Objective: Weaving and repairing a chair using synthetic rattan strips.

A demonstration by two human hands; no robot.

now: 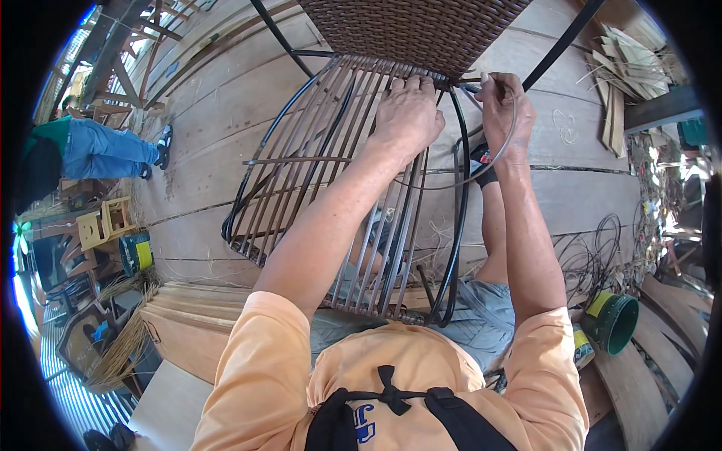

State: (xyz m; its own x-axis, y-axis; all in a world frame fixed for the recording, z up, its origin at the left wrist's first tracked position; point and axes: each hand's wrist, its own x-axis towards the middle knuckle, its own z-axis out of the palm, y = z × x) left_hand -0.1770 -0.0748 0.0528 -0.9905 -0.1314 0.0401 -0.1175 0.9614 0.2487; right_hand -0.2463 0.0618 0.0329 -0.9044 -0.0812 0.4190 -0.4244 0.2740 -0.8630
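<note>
Across my lap lies a chair frame [461, 225] of dark metal tubing. Its far panel [410, 30] is closely woven in brown strands, while bare lengthwise strands [293, 199] stretch over the part nearer me. My left hand [408, 113] rests where the weave meets these strands, fingers curled over them and fingertips partly hidden. At the weave's right corner, my right hand [508, 113] pinches a thin brown weaving strip [297, 159]. The strip loops down past my right wrist, passes beneath my left forearm and sticks out to the left across the strands.
Another person [105, 146] in jeans stands at the left. Split wood strips [628, 64] lie at the far right, near a beam [665, 109]. Coiled dark strands [594, 252] and a green bucket [611, 323] are to my right. Stacked boards [188, 316] lie at near left.
</note>
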